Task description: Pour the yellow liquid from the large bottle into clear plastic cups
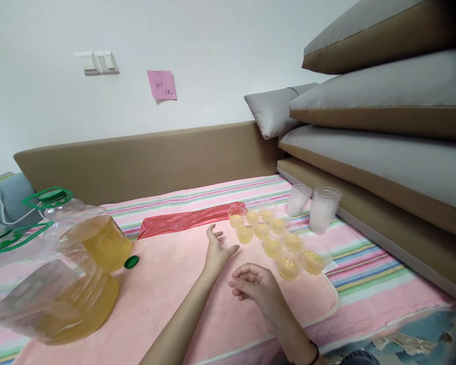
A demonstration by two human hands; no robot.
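My left hand [217,251] reaches over the pink mat [167,284], thumb and fingers spread, with nothing in it. Close by on its right, my right hand [256,286] hovers above the mat. Its fingers curl loosely toward the thumb and hold nothing that I can see. Just beyond both hands stand several clear plastic cups in rows, each partly filled with yellow liquid; one cup [244,234] is nearest my left hand, another cup [288,268] is nearest my right. Neither hand touches a cup.
At left, a front jug [79,309] and a rear jug [102,243] hold yellow liquid. A green cap [131,261] lies beside them. Behind the mat is a red plastic bag [186,220]. Two stacks of clear cups [324,210] stand right, near piled cushions [383,152].
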